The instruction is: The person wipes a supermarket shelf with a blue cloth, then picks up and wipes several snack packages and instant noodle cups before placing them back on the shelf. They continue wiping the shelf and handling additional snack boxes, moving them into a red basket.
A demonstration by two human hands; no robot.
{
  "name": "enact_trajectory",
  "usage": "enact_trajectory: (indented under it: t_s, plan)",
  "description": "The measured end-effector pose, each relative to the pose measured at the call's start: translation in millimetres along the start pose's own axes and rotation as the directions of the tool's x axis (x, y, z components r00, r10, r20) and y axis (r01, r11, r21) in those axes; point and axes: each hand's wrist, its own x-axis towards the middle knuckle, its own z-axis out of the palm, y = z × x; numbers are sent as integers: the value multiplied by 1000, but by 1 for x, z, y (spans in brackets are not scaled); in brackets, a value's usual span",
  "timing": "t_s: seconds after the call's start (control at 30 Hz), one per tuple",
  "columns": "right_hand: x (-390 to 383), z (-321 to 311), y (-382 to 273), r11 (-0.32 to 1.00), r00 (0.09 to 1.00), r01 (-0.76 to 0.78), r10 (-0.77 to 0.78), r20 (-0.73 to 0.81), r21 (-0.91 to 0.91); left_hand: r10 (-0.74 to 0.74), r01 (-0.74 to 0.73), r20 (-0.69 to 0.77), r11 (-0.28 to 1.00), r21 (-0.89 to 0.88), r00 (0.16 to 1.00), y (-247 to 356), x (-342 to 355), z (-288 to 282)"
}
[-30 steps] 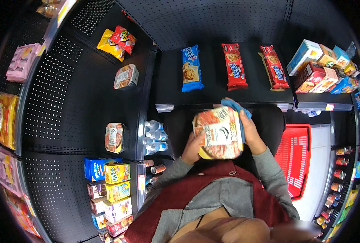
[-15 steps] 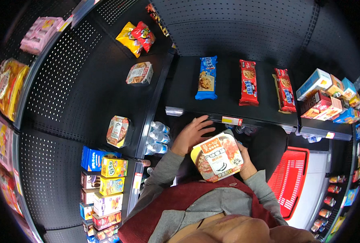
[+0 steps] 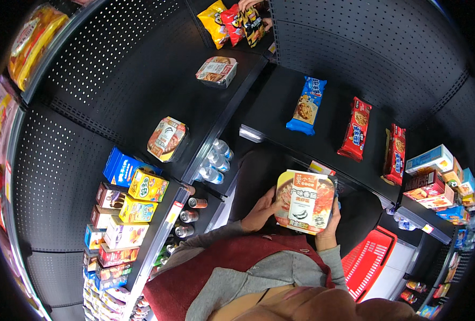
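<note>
In front of my body I hold a square instant-meal tray [image 3: 304, 200] with a printed lid, held face up. My left hand [image 3: 264, 208] is closed on its left side, fingertips at the edge. My right hand [image 3: 329, 224] grips the right side, with a scrap of something blue partly hidden behind it. Two similar trays, one farther back [image 3: 216, 71] and one nearer [image 3: 167, 139], sit on the left shelf. Ahead lie a blue cookie pack [image 3: 306, 105] and two red cookie packs, one middle [image 3: 354, 129] and one right [image 3: 394, 153].
Stacked snack boxes [image 3: 122, 230] line the left shelf, with bottles [image 3: 216, 163] and cans below. More boxes [image 3: 431, 179] stand right, above a red basket [image 3: 368, 262] on the floor. At the top, another person's hand [image 3: 249, 6] touches snack bags [image 3: 232, 25].
My left hand was spread apart from the tray and is now back on it. The tray is turned more upright. My view has swung, and the other person's hand has appeared at the bags.
</note>
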Motion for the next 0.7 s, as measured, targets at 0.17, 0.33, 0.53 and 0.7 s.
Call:
enact_trajectory:
  t_s: [0.17,0.33,0.53,0.7]
  plan:
    - [-10,43,7,889,960,266,-210,185,-372,6,1,-36,984,177,999,4,8,-3]
    - [-28,44,23,757,958,277,-267,106,-592,-215,182,-5,842,-507,977,4,24,-3]
    - [-15,71,22,623,911,394,-167,377,-676,195,-203,57,948,245,979,-10,28,13]
    - [11,73,18,530,886,460,-229,402,-712,11,139,248,803,-579,969,-14,25,16]
